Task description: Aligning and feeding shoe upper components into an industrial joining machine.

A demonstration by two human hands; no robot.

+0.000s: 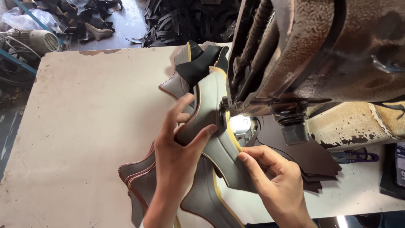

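Head view shows first the desk [84, 126], a wide pale board with stains, which fills the left and near part of the scene. Over its right side hangs the heavy sewing machine [320, 50], rusty brown, with worn paint, and its needle part [223, 105] comes down near the middle. A small lamp [240, 123] shines just under the machine arm.

On the desk lies a chain of grey leather pieces [213, 97] with yellow and dark red edges, running from the far side, under the needle part, to the near edge. More such pieces [139, 177] lie on the near left. A pile of dark brown leather sheets [312, 156] rests to the right, below the machine. Purple scissors [354, 157] lie further right.

The left hand [177, 156] is spread on the grey piece, thumb and fingers pressing it flat just beside the needle part. The right hand [274, 177] pinches the yellow edge of the same piece between thumb and forefinger, near the lamp.

In my judgement, the left fingers are very close to the needle part, so a small slip could bring them under it. Also, if the two hands pull unevenly, the seam may run off the yellow edge.
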